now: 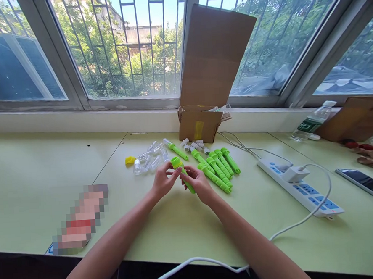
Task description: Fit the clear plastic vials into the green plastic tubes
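Both my hands meet over the middle of the table around one bright green plastic handle [190, 188], tilted with its wide open collar up and to the left. My left hand [164, 179] pinches it just below the collar, where a little yellow shows. The fingers of my right hand [198, 181] are closed round its shaft. Several more green handles [218, 167] lie to the right. Behind my left hand are clear plastic caps [155, 161] and a yellow piece [130, 160]. A green handle with a clear top [175, 149] lies behind, beside small white parts [197, 145].
A cardboard box [201, 124] with its flap raised stands against the window sill. To the right are a white power strip [298, 187] with cables, a phone [364, 185] and a plastic bottle [314, 121]. A blurred-out object [80, 221] lies front left.
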A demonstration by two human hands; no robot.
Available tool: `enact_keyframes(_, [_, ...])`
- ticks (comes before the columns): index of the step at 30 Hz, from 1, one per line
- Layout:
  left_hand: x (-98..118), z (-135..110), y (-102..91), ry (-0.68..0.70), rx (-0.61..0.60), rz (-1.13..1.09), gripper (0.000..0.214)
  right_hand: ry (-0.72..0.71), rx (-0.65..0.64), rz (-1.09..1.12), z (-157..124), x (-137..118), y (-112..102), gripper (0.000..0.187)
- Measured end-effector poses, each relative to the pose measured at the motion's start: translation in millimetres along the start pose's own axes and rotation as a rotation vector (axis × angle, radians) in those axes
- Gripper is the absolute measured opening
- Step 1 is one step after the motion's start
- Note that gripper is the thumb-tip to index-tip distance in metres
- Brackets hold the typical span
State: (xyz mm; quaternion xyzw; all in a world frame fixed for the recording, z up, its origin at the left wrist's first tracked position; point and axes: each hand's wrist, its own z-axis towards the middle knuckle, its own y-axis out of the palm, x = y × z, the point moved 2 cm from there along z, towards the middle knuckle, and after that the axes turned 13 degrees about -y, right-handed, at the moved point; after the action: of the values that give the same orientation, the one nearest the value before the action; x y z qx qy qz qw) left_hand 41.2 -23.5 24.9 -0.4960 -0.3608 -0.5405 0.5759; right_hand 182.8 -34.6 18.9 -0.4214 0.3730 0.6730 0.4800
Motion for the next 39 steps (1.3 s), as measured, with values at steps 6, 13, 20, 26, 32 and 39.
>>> enact_keyframes(6, [-4, 1, -0.4, -0.048, 0.014, -0.119, 0.03, -0.08, 0.053, -0.148, 2, 10, -3, 0.037])
enact_keyframes(13, [-11, 5, -0.5, -0.075, 0.016, -0.161, 0.031, -0.086, 0.065, -0.221, 3, 16, -7, 0.034])
enact_keyframes(20, [-16, 8, -1.1, -0.101, -0.006, -0.139, 0.031, -0.064, 0.065, -0.252, 3, 18, -10, 0.036])
enact_keyframes(26, [-20, 11, -2.8, -0.125, 0.029, -0.082, 0.036, -0.055, 0.102, -0.285, 6, 23, -15, 0.038])
enact_keyframes(32, [-24, 18, -14.9, -0.171, 0.116, -0.257, 0.039, -0.033, 0.188, -0.274, 7, 25, -19, 0.038])
enact_keyframes(39, [-29, 21, -18.1, -0.248, 0.118, -0.324, 0.033, -0.034, 0.241, -0.293, 7, 25, -23, 0.035])
